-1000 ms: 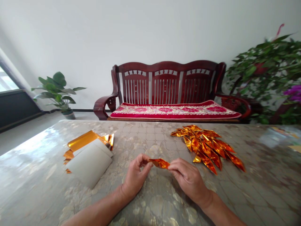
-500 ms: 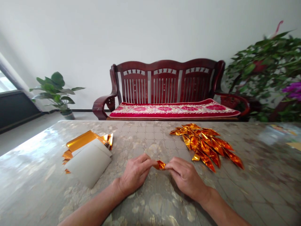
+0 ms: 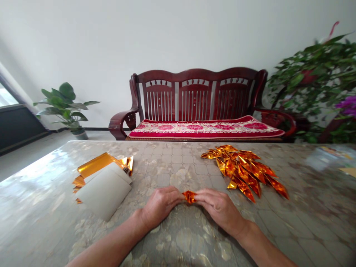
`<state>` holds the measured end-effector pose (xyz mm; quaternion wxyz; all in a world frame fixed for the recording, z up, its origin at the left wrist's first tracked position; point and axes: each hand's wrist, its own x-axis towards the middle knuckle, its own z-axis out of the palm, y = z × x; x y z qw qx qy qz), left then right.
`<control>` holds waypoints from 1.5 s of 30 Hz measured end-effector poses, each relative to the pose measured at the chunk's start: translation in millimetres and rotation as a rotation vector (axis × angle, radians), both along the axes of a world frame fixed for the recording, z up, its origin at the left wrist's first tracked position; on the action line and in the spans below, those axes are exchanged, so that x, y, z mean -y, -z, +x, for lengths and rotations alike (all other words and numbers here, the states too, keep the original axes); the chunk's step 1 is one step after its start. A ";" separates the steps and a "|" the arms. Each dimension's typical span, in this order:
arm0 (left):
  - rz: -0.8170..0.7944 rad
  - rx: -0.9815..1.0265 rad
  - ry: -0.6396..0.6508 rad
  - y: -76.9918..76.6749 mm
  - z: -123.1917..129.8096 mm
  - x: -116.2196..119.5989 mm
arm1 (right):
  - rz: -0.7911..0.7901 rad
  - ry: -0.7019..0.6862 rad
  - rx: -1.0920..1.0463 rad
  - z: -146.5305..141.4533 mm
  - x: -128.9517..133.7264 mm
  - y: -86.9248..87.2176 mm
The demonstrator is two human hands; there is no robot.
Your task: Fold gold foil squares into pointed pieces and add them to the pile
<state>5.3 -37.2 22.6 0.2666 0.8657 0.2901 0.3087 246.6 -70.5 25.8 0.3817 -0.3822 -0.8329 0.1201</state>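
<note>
Far left, on the floor by the wall: a leafy potted plant. On the glossy, mottled table top, left side, gold foil sheets lie partly under white paper sheets. Our subject's left hand is next along, palm down, fingers closed, pinching 1 end of a small folded gold foil piece. The piece sits mid-table, between the 2 hands. The right hand pinches the other end, also palm down; the hands press in toward each other, almost meeting. We cannot tell whether the piece touches the table. Behind, at centre: a dark red wooden bench with a red floral cushion. Just right of the right hand: a pile of folded gold foil pieces. Far right: a large leafy plant with purple flowers.
</note>
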 end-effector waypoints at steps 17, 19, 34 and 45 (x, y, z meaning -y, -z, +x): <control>-0.060 0.019 -0.044 2.9 10.7 8.0 | -0.004 0.019 -0.024 -6.1 6.9 6.0; -0.058 0.037 -0.059 4.6 11.4 8.4 | 0.018 0.006 -0.011 -6.2 7.7 6.9; -0.088 0.115 -0.089 5.2 16.0 9.8 | 0.025 0.028 -0.040 -14.6 10.9 13.9; -0.221 0.101 -0.155 5.1 16.9 11.4 | 0.004 0.040 -0.111 -16.5 10.9 13.8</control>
